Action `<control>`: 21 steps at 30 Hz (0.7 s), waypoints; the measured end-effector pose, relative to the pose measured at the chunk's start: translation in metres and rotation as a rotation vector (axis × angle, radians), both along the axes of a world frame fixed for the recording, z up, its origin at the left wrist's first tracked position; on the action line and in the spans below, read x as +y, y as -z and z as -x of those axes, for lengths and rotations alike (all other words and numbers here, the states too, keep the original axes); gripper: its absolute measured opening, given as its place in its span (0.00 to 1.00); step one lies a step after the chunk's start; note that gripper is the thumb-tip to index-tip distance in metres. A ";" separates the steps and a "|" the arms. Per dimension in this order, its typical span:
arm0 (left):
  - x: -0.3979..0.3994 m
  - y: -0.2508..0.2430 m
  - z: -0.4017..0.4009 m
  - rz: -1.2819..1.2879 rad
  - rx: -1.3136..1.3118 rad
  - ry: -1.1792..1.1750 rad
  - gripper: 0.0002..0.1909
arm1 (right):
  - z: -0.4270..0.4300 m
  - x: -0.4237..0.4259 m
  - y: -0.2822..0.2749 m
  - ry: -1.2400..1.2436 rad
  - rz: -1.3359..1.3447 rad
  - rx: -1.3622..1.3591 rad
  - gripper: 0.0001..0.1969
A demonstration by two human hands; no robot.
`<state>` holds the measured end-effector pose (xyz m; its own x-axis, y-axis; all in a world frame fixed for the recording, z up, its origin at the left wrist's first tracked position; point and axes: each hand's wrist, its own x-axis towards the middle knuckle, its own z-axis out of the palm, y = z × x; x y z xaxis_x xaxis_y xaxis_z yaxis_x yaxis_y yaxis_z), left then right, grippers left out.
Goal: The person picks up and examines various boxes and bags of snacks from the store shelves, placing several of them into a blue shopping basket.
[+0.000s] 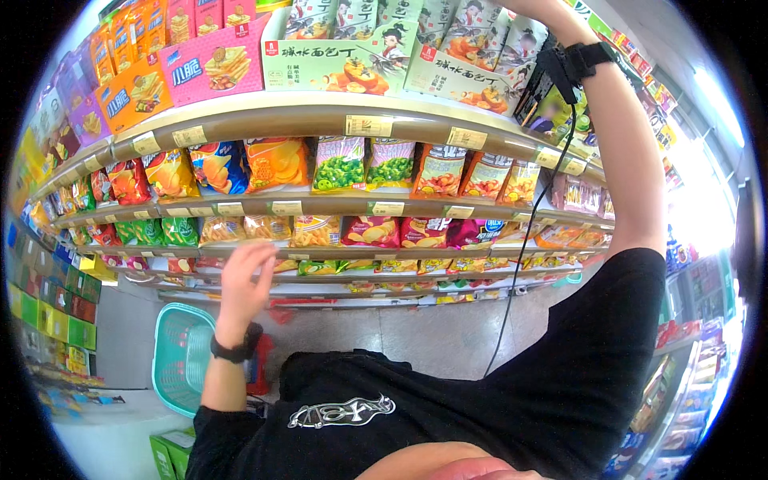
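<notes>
My left hand [246, 279] hovers in front of the lower shelves, thumb apart from the fingers and nothing in it. Behind it are bags of snacks [267, 227] on a lower shelf. My right arm stretches up to the top shelf, where only part of my right hand [531, 7] shows at the picture's upper edge. Its fingers are cut off, so I cannot see what they touch. Closest to it are silver-grey snack packets [521, 45] standing in a pale green display box [462, 81]. A similar green box [336, 66] stands to its left.
Pink [216, 63] and orange display boxes [135, 96] line the upper shelf. Chip bags [276, 162] fill the tier below. A turquoise plastic basket [162, 360] is on the floor at left. A black cable [516, 270] hangs from my right wrist. More stocked shelving [690, 384] stands at right.
</notes>
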<state>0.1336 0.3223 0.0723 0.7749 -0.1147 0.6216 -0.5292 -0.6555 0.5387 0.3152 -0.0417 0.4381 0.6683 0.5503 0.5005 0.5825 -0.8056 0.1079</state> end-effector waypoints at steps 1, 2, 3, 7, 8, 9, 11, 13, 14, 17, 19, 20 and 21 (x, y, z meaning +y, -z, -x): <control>-0.005 -0.014 -0.008 -0.028 -0.103 0.036 0.08 | 0.006 0.003 -0.002 0.045 0.062 -0.104 0.27; -0.009 -0.028 -0.013 -0.021 -0.110 0.029 0.08 | 0.010 0.001 -0.007 0.038 0.069 -0.111 0.27; -0.012 -0.042 -0.018 -0.054 -0.172 0.049 0.09 | 0.013 -0.005 -0.014 0.050 0.015 -0.082 0.27; -0.020 -0.095 -0.042 -0.053 -0.338 0.096 0.11 | 0.040 -0.027 -0.028 0.177 0.019 -0.002 0.28; -0.021 -0.108 -0.048 -0.047 -0.369 0.084 0.11 | 0.045 -0.034 -0.029 0.277 0.104 0.004 0.27; -0.019 -0.118 -0.057 -0.020 -0.418 0.112 0.11 | 0.037 -0.056 -0.031 0.267 0.111 0.002 0.27; -0.014 -0.139 -0.065 0.042 -0.367 0.089 0.11 | -0.008 -0.092 -0.015 0.122 0.100 0.118 0.34; -0.007 -0.157 -0.074 0.049 -0.411 0.067 0.10 | -0.005 -0.081 0.004 0.055 0.132 -0.115 0.30; -0.003 -0.165 -0.085 0.048 -0.455 0.075 0.10 | -0.005 -0.078 0.006 0.091 0.118 -0.121 0.31; -0.001 -0.188 -0.114 0.075 -0.477 0.082 0.11 | -0.016 -0.091 0.013 0.074 0.295 -0.359 0.31; 0.006 -0.202 -0.135 0.083 -0.420 0.082 0.12 | -0.012 -0.077 0.013 0.076 0.271 -0.345 0.29; 0.009 -0.208 -0.141 0.089 -0.362 0.084 0.14 | -0.009 -0.067 0.012 0.081 0.246 -0.330 0.28; 0.007 -0.218 -0.146 0.088 -0.363 0.090 0.14 | 0.000 -0.058 0.010 0.087 0.245 -0.330 0.28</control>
